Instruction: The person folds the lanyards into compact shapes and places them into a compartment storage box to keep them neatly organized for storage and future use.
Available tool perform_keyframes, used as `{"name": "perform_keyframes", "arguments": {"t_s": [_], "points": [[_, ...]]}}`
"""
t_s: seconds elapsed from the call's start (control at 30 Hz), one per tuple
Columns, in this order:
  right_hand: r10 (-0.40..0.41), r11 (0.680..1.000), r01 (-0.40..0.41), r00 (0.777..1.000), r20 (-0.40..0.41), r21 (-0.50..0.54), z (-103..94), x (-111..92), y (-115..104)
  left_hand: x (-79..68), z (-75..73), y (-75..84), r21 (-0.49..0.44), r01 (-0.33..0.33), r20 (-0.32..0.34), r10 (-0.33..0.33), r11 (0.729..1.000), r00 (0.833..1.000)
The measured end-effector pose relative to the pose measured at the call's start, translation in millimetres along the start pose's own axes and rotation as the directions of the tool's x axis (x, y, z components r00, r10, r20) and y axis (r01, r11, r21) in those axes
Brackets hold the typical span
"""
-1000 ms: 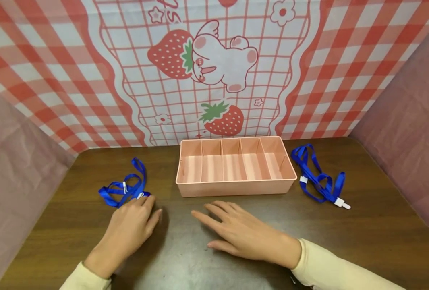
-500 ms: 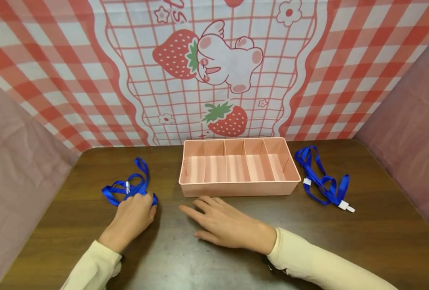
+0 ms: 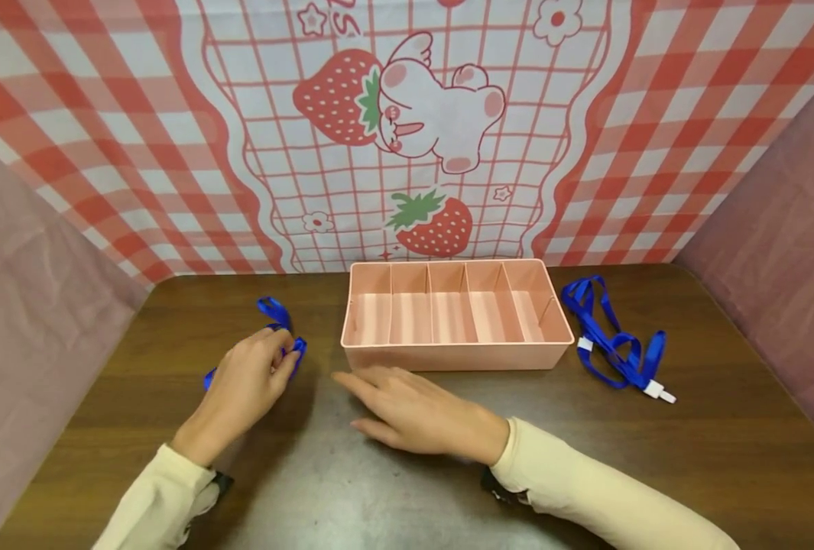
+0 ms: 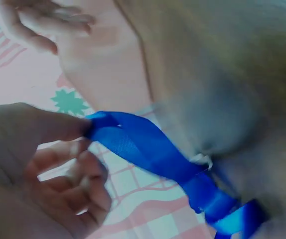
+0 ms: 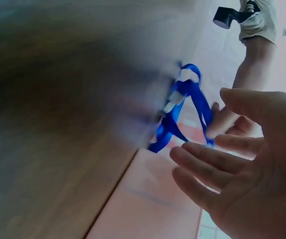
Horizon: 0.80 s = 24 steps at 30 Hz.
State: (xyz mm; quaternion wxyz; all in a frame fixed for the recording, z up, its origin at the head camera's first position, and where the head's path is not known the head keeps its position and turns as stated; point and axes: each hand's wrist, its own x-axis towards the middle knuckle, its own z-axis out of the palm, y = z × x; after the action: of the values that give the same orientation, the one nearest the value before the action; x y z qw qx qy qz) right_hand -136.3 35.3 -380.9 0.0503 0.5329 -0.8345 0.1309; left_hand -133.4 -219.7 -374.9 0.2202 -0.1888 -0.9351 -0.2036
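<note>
My left hand (image 3: 241,386) pinches a loop of a blue lanyard (image 4: 148,144) between thumb and fingertips, at the left of the table. In the left wrist view the ribbon runs from the pinch down to a bunched part near the tabletop, with a small light clip partly showing. In the head view the hand covers most of this lanyard; one loop shows beyond the fingers. My right hand (image 3: 420,412) holds nothing, its fingers extended just in front of a pink box (image 3: 458,357) with several compartments. In the right wrist view its fingers (image 5: 210,162) are spread.
A second blue lanyard (image 3: 609,347) with white fittings lies right of the box on the dark wooden table (image 3: 709,458). A checked strawberry-print cloth (image 3: 441,153) hangs behind the table, and plain pinkish cloth (image 3: 28,305) flanks it.
My left hand has closed on the lanyard and drawn part of it up, pulling the loops together. The right hand has shifted slightly leftward along the box front.
</note>
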Motion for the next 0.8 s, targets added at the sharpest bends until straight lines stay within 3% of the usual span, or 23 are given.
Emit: {"name": "perform_keyframes", "arguments": {"t_s": [0.13,0.23,0.3,0.4,0.47,0.53,0.63,0.7,0.8], "points": [[0.015,0.992,-0.012,1.000,-0.024,0.125,-7.0,6,-4,8.1,-11.2,5.9,-0.111,-0.026,-0.116,0.013,0.994,0.993],[0.051,0.968,-0.031,0.996,-0.077,0.248,-12.4,15,-8,12.7,-20.8,12.1,-0.192,-0.024,-0.177,-0.011,0.981,0.984],[0.093,0.930,-0.044,0.989,-0.118,0.364,-14.9,23,-10,15.0,-26.5,17.5,-0.233,-0.021,-0.207,-0.028,0.972,0.978],[0.165,0.846,-0.043,0.969,-0.185,0.532,-18.1,38,-11,18.5,-33.0,28.4,-0.290,-0.023,-0.234,-0.048,0.957,0.971],[0.195,0.804,-0.025,0.955,-0.223,0.594,-19.7,48,-10,20.6,-35.9,36.3,-0.335,-0.031,-0.239,-0.053,0.942,0.970],[0.207,0.810,-0.014,0.942,-0.263,0.586,-21.8,56,-8,23.3,-37.8,43.3,-0.384,-0.045,-0.239,-0.053,0.922,0.970],[0.210,0.853,-0.026,0.932,-0.296,0.522,-24.5,65,-5,27.6,-40.3,52.0,-0.455,-0.042,-0.227,-0.070,0.890,0.971],[0.216,0.879,-0.046,0.926,-0.309,0.475,-26.6,68,-3,30.0,-41.8,55.5,-0.494,-0.022,-0.212,-0.095,0.869,0.973],[0.251,0.893,-0.091,0.914,-0.320,0.440,-29.8,70,0,32.3,-43.8,57.6,-0.552,0.029,-0.181,-0.153,0.834,0.972]]}}
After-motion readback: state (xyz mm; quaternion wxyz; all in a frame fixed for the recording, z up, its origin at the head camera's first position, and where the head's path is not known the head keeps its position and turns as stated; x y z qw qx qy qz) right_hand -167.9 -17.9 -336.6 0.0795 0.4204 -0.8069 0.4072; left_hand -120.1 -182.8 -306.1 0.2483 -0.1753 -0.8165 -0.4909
